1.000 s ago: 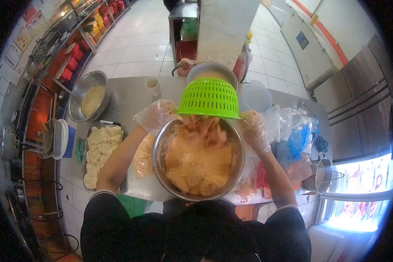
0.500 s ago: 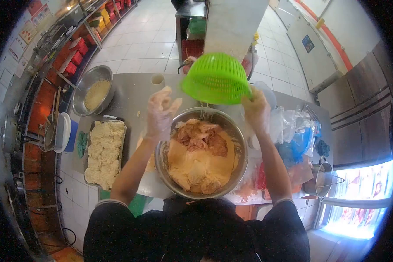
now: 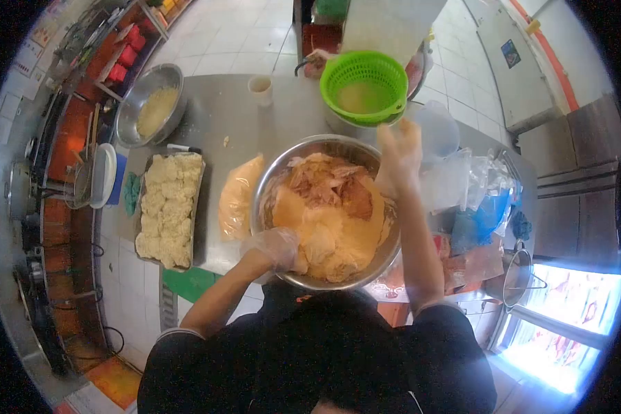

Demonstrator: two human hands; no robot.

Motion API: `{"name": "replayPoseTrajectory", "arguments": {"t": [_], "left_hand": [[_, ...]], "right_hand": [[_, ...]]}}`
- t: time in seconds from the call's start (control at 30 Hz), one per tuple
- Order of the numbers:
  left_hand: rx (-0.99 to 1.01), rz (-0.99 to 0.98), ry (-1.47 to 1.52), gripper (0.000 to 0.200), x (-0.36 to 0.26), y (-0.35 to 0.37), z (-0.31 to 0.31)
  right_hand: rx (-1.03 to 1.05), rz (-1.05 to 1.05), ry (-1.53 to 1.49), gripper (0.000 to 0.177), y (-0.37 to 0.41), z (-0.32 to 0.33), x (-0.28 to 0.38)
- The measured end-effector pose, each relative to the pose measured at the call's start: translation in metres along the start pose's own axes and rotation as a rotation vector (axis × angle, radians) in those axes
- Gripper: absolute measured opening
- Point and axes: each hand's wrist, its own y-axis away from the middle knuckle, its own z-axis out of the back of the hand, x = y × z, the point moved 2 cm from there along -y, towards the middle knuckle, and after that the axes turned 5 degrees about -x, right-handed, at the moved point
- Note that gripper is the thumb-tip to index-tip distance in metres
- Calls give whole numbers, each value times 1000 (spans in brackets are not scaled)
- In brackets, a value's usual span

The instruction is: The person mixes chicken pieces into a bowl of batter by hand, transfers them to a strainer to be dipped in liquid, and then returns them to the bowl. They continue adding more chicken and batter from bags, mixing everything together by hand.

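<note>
A large steel bowl (image 3: pixel 257 207) in front of me holds raw meat pieces (image 3: pixel 324 181) and orange-tinted powder (image 3: pixel 290 211). My left hand (image 3: pixel 272 248), in a clear glove, reaches over the bowl's near left rim. Its fingertips are at the powder-covered contents and partly hidden. Above the bowl's right side is my right hand (image 3: pixel 399 157), somewhat blurred, fingers extended and holding nothing. Just beyond it, a green colander (image 3: pixel 360 65) sits upright on a container behind the bowl, with some pale powder at its bottom.
Left of the bowl lie a bag of orange powder (image 3: pixel 239 200) and a tray of pale, coated pieces (image 3: pixel 169 207). Farther back are a steel bowl of crumbs (image 3: pixel 156 114) and a cup (image 3: pixel 261 90). Plastic bags (image 3: pixel 486 214) and a pot-like strainer (image 3: pixel 516 276) stand right.
The green colander has gone from my raised right hand down onto the container behind the bowl, and that hand has let go. My left hand has dropped to the bowl's near left side.
</note>
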Motion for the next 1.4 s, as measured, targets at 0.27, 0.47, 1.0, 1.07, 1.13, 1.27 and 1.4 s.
{"name": "replayPoseTrajectory", "arguments": {"t": [0.27,0.47,1.0,1.07,1.13,1.27,1.4], "left_hand": [[153,217,-137,27,-21,-2,36],[106,300,-107,29,-3,-3,10],[-378,202,550,24,-31,25,60],[-472,134,573,25,-48,26,69],[-563,67,546,26,-58,26,74],[-455,111,602,26,-59,18,65],[-642,375,830,28,-47,23,68]], "right_hand": [[1133,6,431,35,180,-15,30],[1175,131,323,31,167,8,58],[655,301,-75,41,170,85,59],[722,240,4,36,178,82,64],[847,207,69,36,184,73,65],[874,221,16,27,176,78,63],[739,115,-109,20,168,92,71]]}}
